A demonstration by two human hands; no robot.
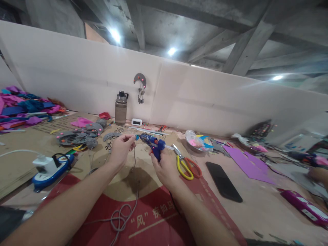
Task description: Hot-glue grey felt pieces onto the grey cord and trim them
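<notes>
My right hand [163, 167] is closed round the handle of a blue hot glue gun [155, 143], its nozzle pointing left. A clear glue stick [169, 147] pokes out of its back end. My left hand [123, 148] pinches a small piece at the nozzle tip; too little of it shows to name it. Grey yarn [135, 157] hangs from the left fingers and lies in loops on the red and tan board [102, 212] below. Scissors [184, 164] with yellow and orange handles lie just right of my right hand.
Left of my hands are grey felt pieces with yarn [79, 136] and a blue power strip [53, 172]. A bottle [121, 109] stands at the back. On the right lie a phone [223, 181], purple felt [247, 164], a bowl of scraps [197, 141], a magenta power strip [303, 206] and another person's hand [319, 176].
</notes>
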